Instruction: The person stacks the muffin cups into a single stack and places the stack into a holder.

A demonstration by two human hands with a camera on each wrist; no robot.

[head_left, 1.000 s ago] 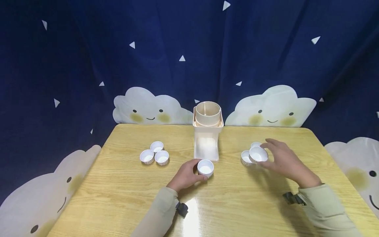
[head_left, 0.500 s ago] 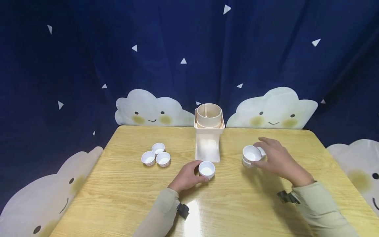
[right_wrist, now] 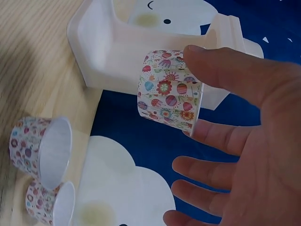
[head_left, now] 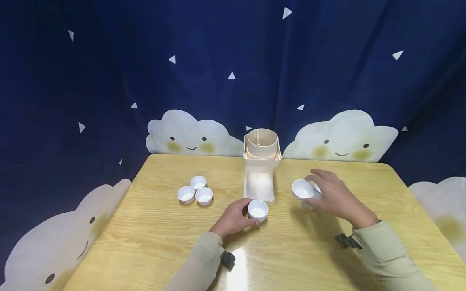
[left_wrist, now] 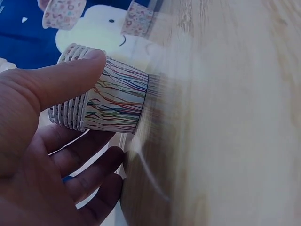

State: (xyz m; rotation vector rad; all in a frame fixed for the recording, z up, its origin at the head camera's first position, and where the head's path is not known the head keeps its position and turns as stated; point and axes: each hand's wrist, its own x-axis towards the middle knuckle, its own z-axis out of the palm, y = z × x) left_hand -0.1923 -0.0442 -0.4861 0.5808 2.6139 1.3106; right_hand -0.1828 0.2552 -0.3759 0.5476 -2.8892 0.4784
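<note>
My left hand [head_left: 236,218] grips a stack of nested paper baking cups [left_wrist: 113,94] standing on the table. Thumb and fingers wrap its sides; multicoloured wavy lines cover the lowest cup, and several rims pile up above. A single flower-patterned paper baking cup [right_wrist: 167,89], white inside, is pinched between the thumb and forefinger of my right hand [head_left: 333,198], mouth up and raised over the table. The other right fingers spread loosely below it in the right wrist view. Two similar patterned cups [right_wrist: 40,150] stand beneath and behind that hand, partly hidden in the head view.
A cream plastic holder [head_left: 259,186] with a round tube [head_left: 262,143] on top stands at the table's back middle, just beyond the left hand's stack. Three white-lined cups [head_left: 186,195] cluster on the left. A dark blue curtain [head_left: 204,89] hangs behind the wooden table [head_left: 145,234].
My right hand has carried its cup leftward, away from the two cups on the right. The left hand stays on its stack. The head view has shifted slightly.
</note>
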